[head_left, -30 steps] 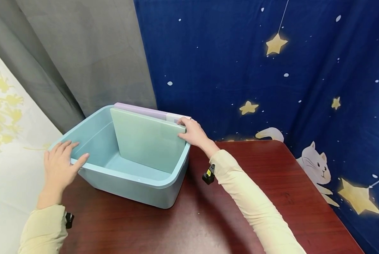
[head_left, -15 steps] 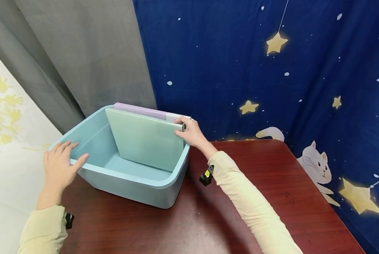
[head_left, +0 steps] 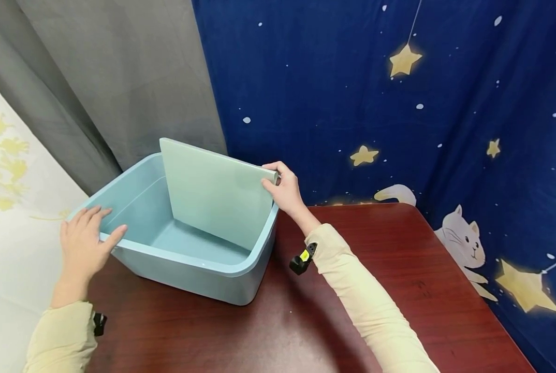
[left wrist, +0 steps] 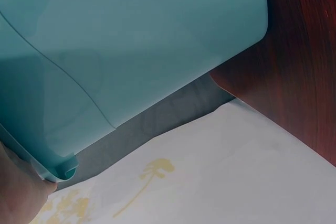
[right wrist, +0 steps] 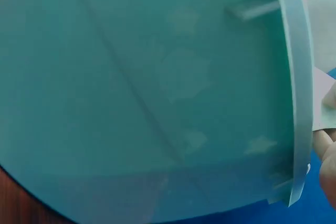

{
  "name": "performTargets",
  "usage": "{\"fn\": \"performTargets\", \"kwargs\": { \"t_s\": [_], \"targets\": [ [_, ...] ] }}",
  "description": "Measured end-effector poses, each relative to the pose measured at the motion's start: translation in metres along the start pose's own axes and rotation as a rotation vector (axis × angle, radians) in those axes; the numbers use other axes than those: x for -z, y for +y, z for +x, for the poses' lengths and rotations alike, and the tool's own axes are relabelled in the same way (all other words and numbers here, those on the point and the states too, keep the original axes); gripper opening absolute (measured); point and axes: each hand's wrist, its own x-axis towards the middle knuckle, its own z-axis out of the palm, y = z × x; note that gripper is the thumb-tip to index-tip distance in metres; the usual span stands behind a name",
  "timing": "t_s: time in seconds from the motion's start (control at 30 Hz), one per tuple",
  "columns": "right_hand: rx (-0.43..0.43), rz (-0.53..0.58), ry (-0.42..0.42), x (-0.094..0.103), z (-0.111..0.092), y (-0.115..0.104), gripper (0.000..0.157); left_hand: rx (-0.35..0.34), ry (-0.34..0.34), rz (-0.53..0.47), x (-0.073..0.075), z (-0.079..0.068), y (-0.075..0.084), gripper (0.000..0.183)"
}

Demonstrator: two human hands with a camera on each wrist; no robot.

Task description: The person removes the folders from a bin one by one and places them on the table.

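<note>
folder, pale green, extends to the left and downward from the fingers of the right hand, which pinch its upper right corner, thumb on the near face and other fingers over the far side. its long axis runs left to right, the left end of its top edge standing higher in the head view. it is tilted inside the blue bin, upper part rising above the far rim, lower part within the walls; whether its bottom edge touches the floor of the bin cannot be told.

the right hand is nearer, being on it. the left hand is well apart from the folder, fingers loosely spread and fairly straight over the bin's left near corner, holding no folder.

the folder looks flat, smooth and stiff, with a faint sheen and a slim, rounded edge near the right fingertips. the bin rests on a red-brown table.
</note>
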Motion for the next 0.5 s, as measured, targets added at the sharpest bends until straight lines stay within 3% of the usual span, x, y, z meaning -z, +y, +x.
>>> {"fn": "performTargets", "kwargs": {
  "t_s": [0.5],
  "targets": [
    [0.048,0.139,0.117,-0.002,-0.001,-0.016,0.027,0.004,-0.008,0.016,0.002,-0.001,-0.001,0.057]
  ]
}}
